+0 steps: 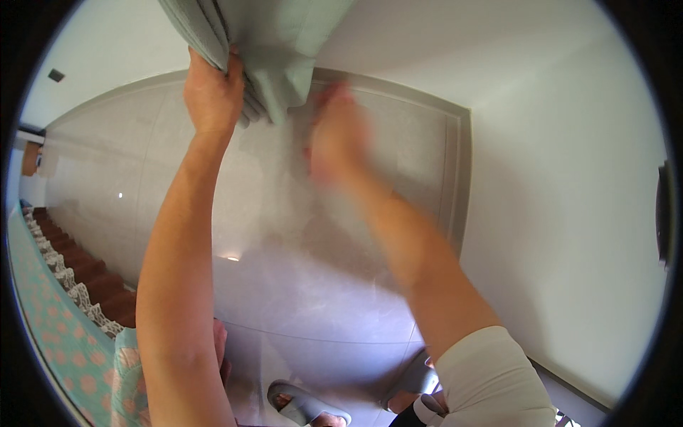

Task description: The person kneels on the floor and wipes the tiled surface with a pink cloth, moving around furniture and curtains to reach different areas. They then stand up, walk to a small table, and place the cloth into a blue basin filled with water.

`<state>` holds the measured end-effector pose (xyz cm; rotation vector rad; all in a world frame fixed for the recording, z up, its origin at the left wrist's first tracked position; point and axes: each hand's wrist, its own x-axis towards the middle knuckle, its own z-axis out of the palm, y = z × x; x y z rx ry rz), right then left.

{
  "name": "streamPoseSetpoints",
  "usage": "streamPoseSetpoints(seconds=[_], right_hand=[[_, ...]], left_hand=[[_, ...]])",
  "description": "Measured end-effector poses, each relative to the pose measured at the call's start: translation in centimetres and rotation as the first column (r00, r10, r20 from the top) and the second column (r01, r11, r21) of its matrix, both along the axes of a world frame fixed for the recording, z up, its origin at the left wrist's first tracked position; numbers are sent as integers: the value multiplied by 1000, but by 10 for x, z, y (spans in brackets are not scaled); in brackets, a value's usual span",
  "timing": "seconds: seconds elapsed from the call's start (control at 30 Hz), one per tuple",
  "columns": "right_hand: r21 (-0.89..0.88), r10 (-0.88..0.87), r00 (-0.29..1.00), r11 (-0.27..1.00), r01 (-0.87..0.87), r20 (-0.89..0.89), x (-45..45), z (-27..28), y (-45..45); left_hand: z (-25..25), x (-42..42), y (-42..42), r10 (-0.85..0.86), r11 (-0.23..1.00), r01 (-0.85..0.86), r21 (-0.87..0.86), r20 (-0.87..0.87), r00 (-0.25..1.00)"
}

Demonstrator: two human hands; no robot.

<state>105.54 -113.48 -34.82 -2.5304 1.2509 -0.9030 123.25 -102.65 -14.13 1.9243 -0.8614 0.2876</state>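
A pale green curtain (283, 48) hangs in folds at the top of the view, its lower edge a little in front of the wall. My left hand (213, 93) is closed around gathered folds of it. To the right of the fabric, my right hand (339, 131) is blurred by motion. It appears apart from the curtain, and its finger positions are too smeared to read.
White walls with a grey skirting board (463, 176) enclose the tiled floor (277, 213). A bed with a green patterned cover (58, 347) and brown, lace-edged skirt (90, 267) stands at left. Grey slippers (307, 403) are on my feet. A dark object (663, 213) is on the right wall.
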Motion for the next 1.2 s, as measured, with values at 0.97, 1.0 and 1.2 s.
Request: streamPoseSetpoints(seconds=[0.97, 1.0, 1.2], right_hand=[[-273, -224, 606, 962, 11, -764, -229, 125, -66], [-243, -220, 534, 970, 29, -817, -240, 111, -69], [-10, -255, 870, 961, 277, -422, -288, 31, 17]], left_hand=[[-16, -148, -16, -249, 968, 249, 8, -17, 968], [-14, -155, -18, -240, 970, 241, 24, -50, 970], [-9, -154, -5, -266, 962, 270, 41, -79, 961]])
